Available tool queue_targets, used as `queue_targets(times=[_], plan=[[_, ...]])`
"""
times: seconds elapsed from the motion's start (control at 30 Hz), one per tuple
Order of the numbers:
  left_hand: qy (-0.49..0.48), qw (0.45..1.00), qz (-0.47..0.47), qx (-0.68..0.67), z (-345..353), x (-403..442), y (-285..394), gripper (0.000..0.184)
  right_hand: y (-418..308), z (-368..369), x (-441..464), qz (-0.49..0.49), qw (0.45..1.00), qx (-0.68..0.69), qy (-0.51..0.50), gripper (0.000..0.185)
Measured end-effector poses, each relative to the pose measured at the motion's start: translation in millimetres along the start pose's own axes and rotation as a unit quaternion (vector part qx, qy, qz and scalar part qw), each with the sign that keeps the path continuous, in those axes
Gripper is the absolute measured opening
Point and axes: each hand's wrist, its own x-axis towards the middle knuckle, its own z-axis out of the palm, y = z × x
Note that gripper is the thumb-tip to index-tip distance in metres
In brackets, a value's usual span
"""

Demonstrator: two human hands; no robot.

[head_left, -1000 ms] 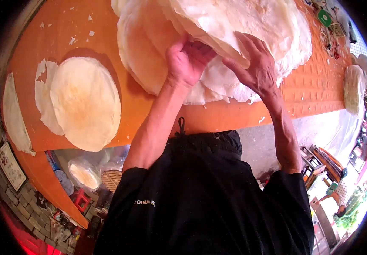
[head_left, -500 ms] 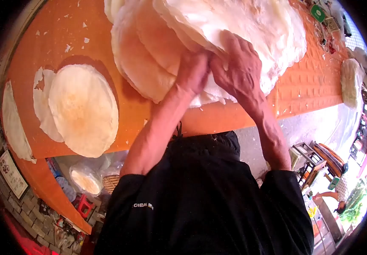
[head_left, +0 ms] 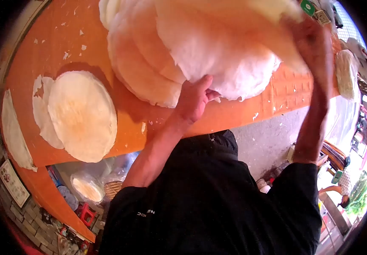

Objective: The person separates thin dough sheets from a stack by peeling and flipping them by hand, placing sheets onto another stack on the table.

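A large pile of thin, pale, round pancakes (head_left: 145,55) lies on the orange table (head_left: 136,123), overlapping one another. With its thumb at the pile's near edge, my left hand (head_left: 195,97) is closed on the rim of a thin pancake; its fingertips are partly hidden. My right hand (head_left: 309,40), smeared by motion, is up at the far right, closed on the edge of a blurred thin pancake (head_left: 256,29) that stretches across above the pile. To the left sits a separate oval stack of pancakes (head_left: 83,114), with a torn one (head_left: 45,110) sticking out beneath it.
A folded pale strip (head_left: 15,127) lies along the table's left edge. At the right end rests a plastic-wrapped bundle (head_left: 347,74). Below the table are a bagged round stack (head_left: 88,187) and a red stool (head_left: 86,213). Another person (head_left: 343,187) is far off at lower right.
My hands were together at the middle of the pile. My right hand has swung right and away, drawing a pancake with it; my left hand has shifted down to the near edge.
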Motion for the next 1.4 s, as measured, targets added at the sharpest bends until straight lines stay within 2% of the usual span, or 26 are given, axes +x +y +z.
queue_targets(times=[0.03,0.07,0.1,0.2,0.27,0.4,0.57,0.7,0.8,0.83,0.93,1.03,1.07,1.1,1.13,1.2,1.27,1.33,1.4], plan=[[-0.001,1.000,0.006,-0.026,-6,3,-4,0.032,24,-15,15,-0.018,0.996,0.078,0.036,0.021],[-0.003,1.000,0.004,-0.025,-7,1,-2,0.032,3,-37,13,0.017,0.998,0.010,0.061,0.018],[0.002,1.000,0.007,-0.011,-8,-2,-1,0.033,-15,-52,9,0.019,0.998,0.009,0.061,0.018],[0.035,0.999,0.028,-0.011,-16,-6,-4,0.032,-62,-82,-1,-0.124,0.987,-0.013,0.103,0.017],[0.059,0.998,0.017,-0.003,-34,-10,-9,0.033,-59,-81,7,-0.170,0.978,-0.019,0.118,0.018],[0.095,0.994,-0.020,0.041,-38,-24,-1,0.032,-39,-87,40,-0.117,0.982,-0.035,0.147,0.019],[0.134,0.988,-0.025,0.068,-55,-26,-10,0.032,-52,-75,3,-0.153,0.972,-0.053,0.172,0.020],[0.143,0.989,-0.019,0.037,-55,-40,-10,0.031,-39,-56,16,-0.154,0.962,-0.078,0.209,0.022],[0.141,0.990,0.003,0.023,-55,-46,-13,0.031,-39,-86,40,-0.086,0.983,-0.077,0.143,0.024],[0.144,0.989,0.017,0.022,-57,-44,-13,0.031,-40,-95,40,-0.078,0.983,-0.073,0.152,0.021],[0.122,0.991,-0.035,0.042,-81,-40,-20,0.031,-56,-97,8,-0.104,0.979,-0.101,0.145,0.015],[0.137,0.990,-0.009,0.040,-68,-45,-19,0.029,-87,-57,-51,-0.203,0.953,-0.215,0.063,0.012],[0.140,0.989,-0.007,0.038,-65,-49,-18,0.029,-97,-30,-66,-0.235,0.949,-0.209,0.024,0.012],[0.127,0.992,-0.003,0.025,-60,-52,-16,0.028,-98,-1,-80,-0.255,0.964,-0.073,0.007,0.014],[0.116,0.993,0.002,0.011,-55,-55,-14,0.027,-100,30,-94,-0.258,0.966,-0.007,-0.017,0.011],[0.106,0.994,-0.003,-0.002,-50,-58,-14,0.025,-98,87,-123,-0.263,0.952,-0.004,-0.158,0.008],[0.042,0.998,0.039,-0.038,-52,-62,-17,0.025,-103,110,-145,-0.255,0.948,0.033,-0.189,0.008],[0.025,0.997,0.042,-0.052,-56,-67,-19,0.026,-110,109,-150,-0.244,0.955,0.033,-0.168,0.010],[-0.014,0.988,0.048,-0.144,-54,-68,-20,0.027,-113,105,-151,-0.237,0.955,0.042,-0.171,0.013]])
